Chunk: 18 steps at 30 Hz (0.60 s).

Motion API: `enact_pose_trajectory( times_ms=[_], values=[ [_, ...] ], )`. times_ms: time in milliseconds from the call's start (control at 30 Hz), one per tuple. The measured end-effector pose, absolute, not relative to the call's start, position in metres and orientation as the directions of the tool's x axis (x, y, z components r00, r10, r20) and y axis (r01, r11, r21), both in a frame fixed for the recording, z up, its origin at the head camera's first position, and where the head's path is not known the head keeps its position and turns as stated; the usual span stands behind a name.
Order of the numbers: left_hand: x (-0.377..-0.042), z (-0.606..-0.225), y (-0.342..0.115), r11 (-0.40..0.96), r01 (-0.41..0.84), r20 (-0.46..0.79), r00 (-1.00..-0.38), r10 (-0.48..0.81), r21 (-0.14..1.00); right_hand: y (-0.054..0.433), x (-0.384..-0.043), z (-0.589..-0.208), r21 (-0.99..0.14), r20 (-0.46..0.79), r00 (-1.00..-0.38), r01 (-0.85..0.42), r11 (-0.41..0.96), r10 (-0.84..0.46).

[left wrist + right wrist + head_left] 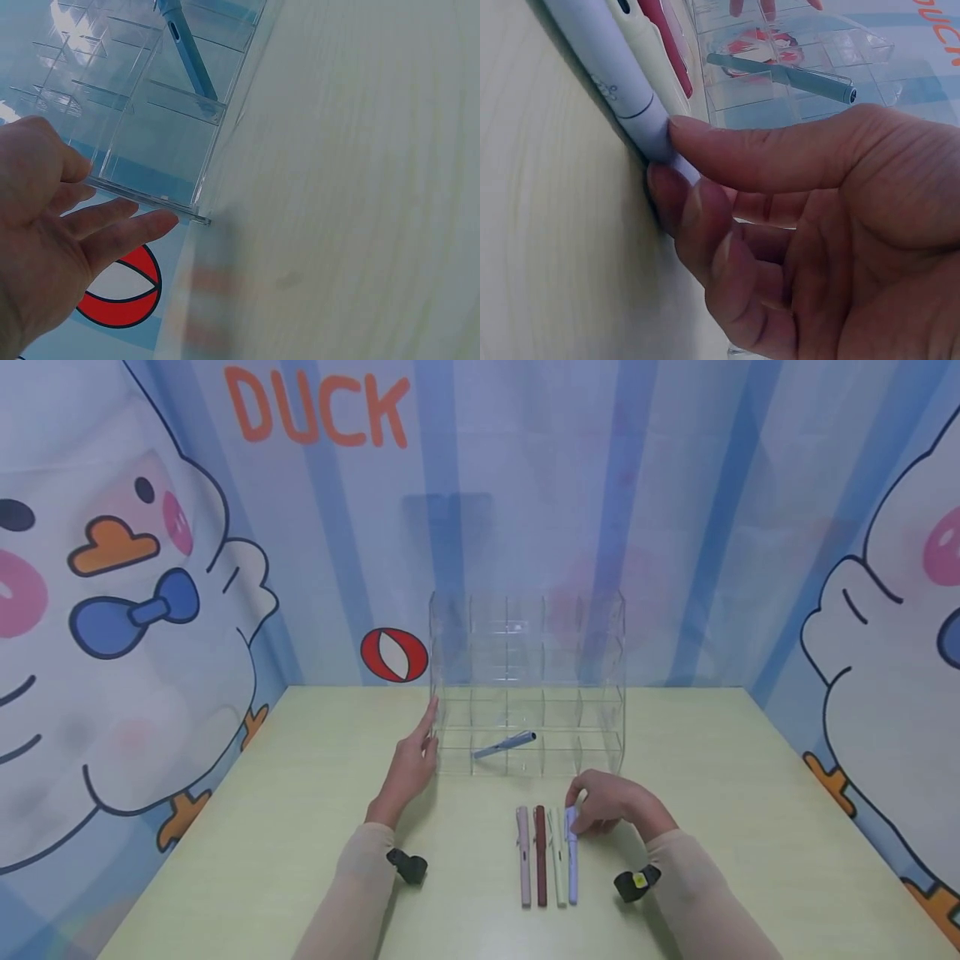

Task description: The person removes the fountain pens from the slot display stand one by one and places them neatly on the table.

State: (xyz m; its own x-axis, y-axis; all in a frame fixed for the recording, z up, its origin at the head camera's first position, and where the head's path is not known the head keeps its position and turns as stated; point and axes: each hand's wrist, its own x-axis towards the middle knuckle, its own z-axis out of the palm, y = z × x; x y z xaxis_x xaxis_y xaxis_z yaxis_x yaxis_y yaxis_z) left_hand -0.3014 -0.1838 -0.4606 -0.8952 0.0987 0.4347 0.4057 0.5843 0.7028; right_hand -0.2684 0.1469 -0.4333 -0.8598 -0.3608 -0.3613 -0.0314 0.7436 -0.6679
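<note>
My right hand [611, 797] pinches the upper end of a lavender pen [573, 870] between thumb and fingers. In the right wrist view the pen [604, 56] slants down into the grip, close over the table. Beside it lie a pale green pen [559, 870], a dark red pen [541, 864] and a mauve pen [525, 870], lined up side by side. My left hand [411, 768] is at the left side of a clear compartment rack [600, 714], its fingers [124, 244] extended along the edge. A blue pen [504, 745] leans in a bottom-row compartment of the rack.
The rack stands toward the back of the pale wooden table [690, 752]. A striped curtain [525, 468] with printed ducks hangs behind and at the sides. Black straps with small devices [636, 882] sit at both wrists.
</note>
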Motion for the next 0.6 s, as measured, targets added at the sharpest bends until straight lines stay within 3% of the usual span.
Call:
enact_pose_trajectory(
  times_ms=[600],
  values=[
    [-0.3023, -0.4611, -0.1843, 0.581, 0.387, 0.415, -0.905, 0.092, 0.716, 0.1448, -0.2698, -0.4328, -0.656, -0.345, -0.875, -0.034, 0.754, -0.34]
  ],
)
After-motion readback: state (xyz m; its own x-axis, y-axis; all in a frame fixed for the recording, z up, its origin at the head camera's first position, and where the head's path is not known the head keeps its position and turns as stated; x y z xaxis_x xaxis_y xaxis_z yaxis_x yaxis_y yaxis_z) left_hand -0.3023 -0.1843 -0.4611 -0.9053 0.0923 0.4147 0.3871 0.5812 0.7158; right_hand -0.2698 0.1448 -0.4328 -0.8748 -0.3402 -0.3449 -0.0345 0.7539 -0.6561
